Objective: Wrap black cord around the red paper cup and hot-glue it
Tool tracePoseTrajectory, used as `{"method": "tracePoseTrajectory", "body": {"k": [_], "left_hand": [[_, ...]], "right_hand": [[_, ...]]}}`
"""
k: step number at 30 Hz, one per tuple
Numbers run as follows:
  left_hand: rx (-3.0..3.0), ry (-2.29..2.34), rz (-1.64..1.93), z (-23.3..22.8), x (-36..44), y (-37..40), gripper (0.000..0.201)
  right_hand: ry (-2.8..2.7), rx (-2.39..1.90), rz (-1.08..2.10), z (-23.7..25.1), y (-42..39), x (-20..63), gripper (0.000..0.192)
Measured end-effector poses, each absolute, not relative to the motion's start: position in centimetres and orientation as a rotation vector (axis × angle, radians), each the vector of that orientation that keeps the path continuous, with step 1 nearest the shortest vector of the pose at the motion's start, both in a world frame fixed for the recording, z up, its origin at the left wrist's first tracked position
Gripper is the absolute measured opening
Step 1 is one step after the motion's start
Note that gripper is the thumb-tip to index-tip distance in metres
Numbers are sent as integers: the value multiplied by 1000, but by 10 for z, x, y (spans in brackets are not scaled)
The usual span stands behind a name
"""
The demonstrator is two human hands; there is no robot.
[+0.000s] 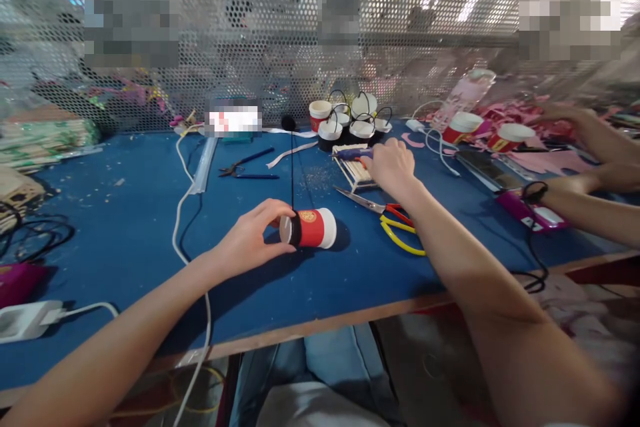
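So the blue table (125,233) is filling most of the frame, running edge to edge. A bunch of small cups (361,130) is sitting upper centre. Scissors (367,202) are lying right of centre, and a pale rack (364,175) is standing just above them.

My left hand (260,230) is pinching the base end of a red-and-white cup (315,228), thumb and fingers at its black band (296,230); the cup is lying sideways near the middle of the frame, its white rim facing right. My right hand (391,163) is gripping a blue tool (353,154) over the rack, maybe a glue gun, but my fist is hiding too much to be sure. Smallest bit: a black ball (289,123) is topping the thin stem (293,173) by my left fingertips.

Honestly, doing this well is about pinching lightly so the cup isn't denting or rolling, and leaving that stem free.
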State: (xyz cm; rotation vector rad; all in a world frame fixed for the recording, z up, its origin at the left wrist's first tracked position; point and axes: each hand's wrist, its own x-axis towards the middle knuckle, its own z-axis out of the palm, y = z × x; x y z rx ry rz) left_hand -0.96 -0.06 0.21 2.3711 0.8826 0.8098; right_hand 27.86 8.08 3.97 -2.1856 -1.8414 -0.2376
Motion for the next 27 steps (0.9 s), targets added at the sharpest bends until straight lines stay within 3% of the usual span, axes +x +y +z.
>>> {"method": "tracePoseTrajectory", "body": {"k": [2, 4, 8, 14, 20, 27], "left_hand": [[2380, 861, 814, 3, -9, -1, 42], [2406, 837, 806, 4, -9, -3, 40], [2470, 819, 777, 5, -8, -5, 37], [2500, 804, 775, 4, -8, -6, 37], [2222, 913, 766, 1, -7, -6, 56], [2183, 818, 774, 0, -6, -3, 49]], "right_hand": [[-1977, -1895, -125, 40, 67, 259, 40], [-2195, -1630, 291, 39, 53, 236, 52], [-2413, -1213, 919, 38, 33, 197, 50], [-2094, -1128, 915, 39, 23, 186, 21], [-1893, -1003, 945, 36, 17, 202, 22], [-1843, -998, 963, 23, 22, 209, 24]]}}
